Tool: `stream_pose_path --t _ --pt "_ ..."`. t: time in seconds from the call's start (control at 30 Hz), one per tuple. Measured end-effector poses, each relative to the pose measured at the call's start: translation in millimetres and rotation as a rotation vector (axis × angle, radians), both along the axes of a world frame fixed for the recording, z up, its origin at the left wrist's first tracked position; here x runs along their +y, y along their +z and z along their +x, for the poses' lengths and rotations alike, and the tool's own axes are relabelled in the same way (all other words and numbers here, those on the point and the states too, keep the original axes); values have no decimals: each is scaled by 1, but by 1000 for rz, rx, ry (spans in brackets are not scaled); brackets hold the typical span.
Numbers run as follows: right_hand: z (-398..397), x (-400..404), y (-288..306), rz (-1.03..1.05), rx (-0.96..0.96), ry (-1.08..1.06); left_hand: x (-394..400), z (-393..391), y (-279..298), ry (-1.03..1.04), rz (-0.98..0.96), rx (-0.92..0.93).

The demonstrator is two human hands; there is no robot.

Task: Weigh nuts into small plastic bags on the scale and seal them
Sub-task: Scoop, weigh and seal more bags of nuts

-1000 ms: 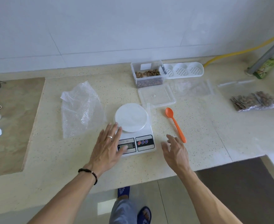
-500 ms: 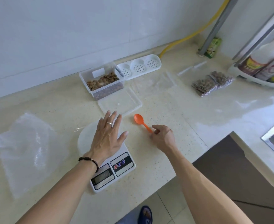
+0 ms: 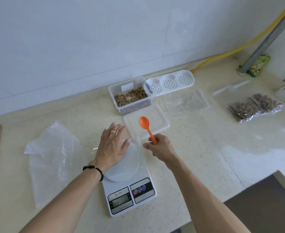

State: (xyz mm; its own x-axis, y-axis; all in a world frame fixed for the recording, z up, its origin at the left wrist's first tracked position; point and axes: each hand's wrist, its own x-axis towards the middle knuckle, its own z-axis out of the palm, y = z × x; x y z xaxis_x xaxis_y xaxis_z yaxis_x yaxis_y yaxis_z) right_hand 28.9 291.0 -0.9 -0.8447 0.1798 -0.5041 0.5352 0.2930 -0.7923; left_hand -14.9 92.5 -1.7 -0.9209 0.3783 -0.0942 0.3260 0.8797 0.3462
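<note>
Head view: I count one scale (image 3: 130,185), one orange spoon (image 3: 146,126) gripped by my right hand (image 3: 161,147), two brown nut bags (image 3: 254,109); my left hand (image 3: 112,147) lies flat, fingers straight.

Your left hand (image 3: 112,147) lies flat, fingers straight, over the scale (image 3: 130,190) platform. Your right hand (image 3: 160,148) grips the orange spoon (image 3: 146,127), bowl above the container lid (image 3: 156,121).

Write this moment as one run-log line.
left hand: flat on scale platform | right hand: holds orange spoon, empty | nut container: open
</note>
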Motion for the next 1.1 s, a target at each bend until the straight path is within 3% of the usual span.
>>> stream_pose_path --t 0.17,0.37,0.53,0.83,1.0,1.1 --pt "-27 -4 12 -169 -14 186 -7 -1 11 122 -40 -111" --pt "-72 9 61 -270 55 327 -3 -16 59 306 475 -330" --pt "-86 20 96 -164 69 520 -7 -33 89 334 637 -363" --pt "-98 42 125 -150 180 369 -27 -53 115 319 656 -464" --pt "-100 40 127 -163 211 301 -35 -61 121 234 817 -465" --pt "-101 27 127 -139 219 256 -41 -69 104 266 645 -374"
